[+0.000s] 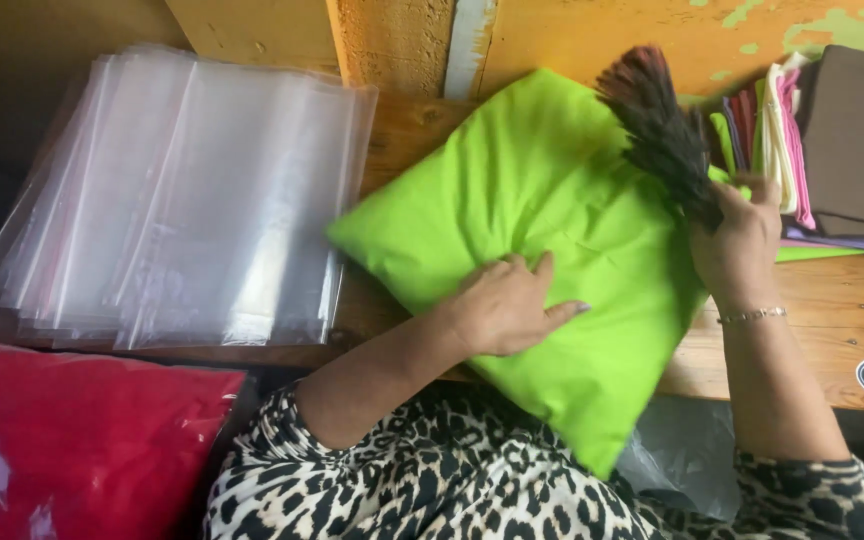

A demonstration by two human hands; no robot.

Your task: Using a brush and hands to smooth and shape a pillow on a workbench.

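- Head view, centre: plump lime-green fabric cushion (542, 250) lying tilted on the worn wooden table (832, 320), one corner hanging over the near edge toward the leopard-print lap.
- Left hand (507, 305) pressed flat on the cushion's middle, fingers spread and open, gripping nothing, just pinning it down.
- Right hand (742, 240) at the cushion's right edge, fingers closed around the handle of a dark bristly hand brush (657, 125), bristles blurred over the cushion's upper right part.
- Cushion not bagged: no plastic around it.
- Left on the table: fanned stack of clear plastic bags (182, 190), none pulled out toward the cushion.
- Lower left: red cushion sealed in glossy plastic (72, 440), seemingly a finished piece.
- Far right: pile of folded fabrics in pink, cream and brown (822, 130), seemingly waiting.
- Judged so: brushing stage in hand, bagging left.
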